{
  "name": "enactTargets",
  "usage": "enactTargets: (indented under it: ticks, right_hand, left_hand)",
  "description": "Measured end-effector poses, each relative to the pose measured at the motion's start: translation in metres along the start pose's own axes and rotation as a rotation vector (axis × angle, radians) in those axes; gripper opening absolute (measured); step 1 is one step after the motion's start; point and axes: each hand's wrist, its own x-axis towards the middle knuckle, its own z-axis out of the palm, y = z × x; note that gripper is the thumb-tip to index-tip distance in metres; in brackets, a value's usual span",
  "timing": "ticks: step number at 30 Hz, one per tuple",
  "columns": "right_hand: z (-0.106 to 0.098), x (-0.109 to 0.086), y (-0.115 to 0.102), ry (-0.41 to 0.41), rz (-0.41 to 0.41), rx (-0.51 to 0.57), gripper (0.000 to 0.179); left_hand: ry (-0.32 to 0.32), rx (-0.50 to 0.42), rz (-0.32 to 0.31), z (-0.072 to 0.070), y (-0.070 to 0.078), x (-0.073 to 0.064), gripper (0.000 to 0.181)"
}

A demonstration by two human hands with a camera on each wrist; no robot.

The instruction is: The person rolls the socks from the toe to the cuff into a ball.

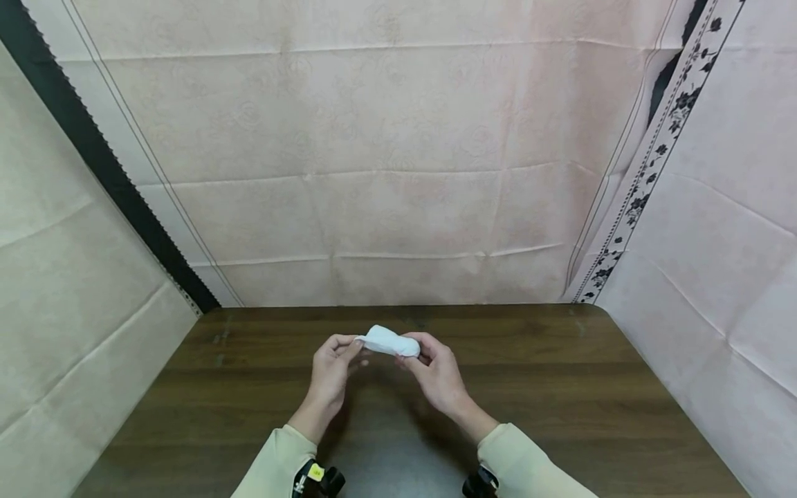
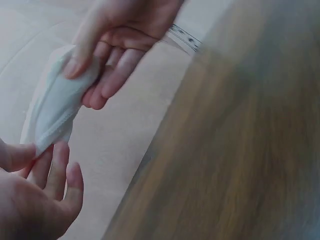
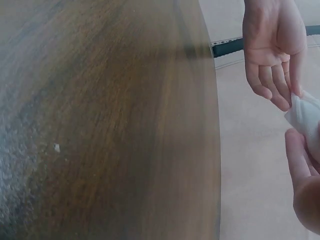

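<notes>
A small white bundle of soft, cloth-like material [image 1: 387, 341] is held up over the table between both hands; its exact kind cannot be told. My left hand [image 1: 331, 366] pinches its narrow left end between thumb and fingers. At the rounded other end, my right hand [image 1: 439, 375] grips it, thumb on the near side. The left wrist view shows the bundle [image 2: 60, 102] folded over itself, with a slanting edge across its face. In the right wrist view, only part of the bundle [image 3: 305, 117] shows at the frame's right edge.
Below the hands lies a dark brown wooden table [image 1: 261, 394]. Creased pale cloth [image 1: 398, 152] hangs behind its far edge, with more pale cloth at both sides. Each wrist carries a black camera; the left one [image 1: 317, 480] has a yellow tag.
</notes>
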Motion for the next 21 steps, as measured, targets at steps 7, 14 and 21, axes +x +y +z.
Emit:
enactTargets:
  ticks: [7,14,21]
  right_hand:
    - [-0.003,-0.001,-0.001,0.02,-0.036,-0.083,0.029]
    - [-0.011,-0.002,-0.005,-0.091,-0.073,-0.146,0.026]
    - [-0.019,-0.005,-0.016,-0.236,-0.05,-0.191,0.026]
  left_hand:
    - [-0.094,-0.227,-0.125,-0.005,-0.003,0.003,0.007]
    - [-0.251,-0.281,-0.113,-0.012,-0.004,0.005,0.01]
    - [-0.419,-0.168,-0.089,-0.019,0.002,0.005,0.008]
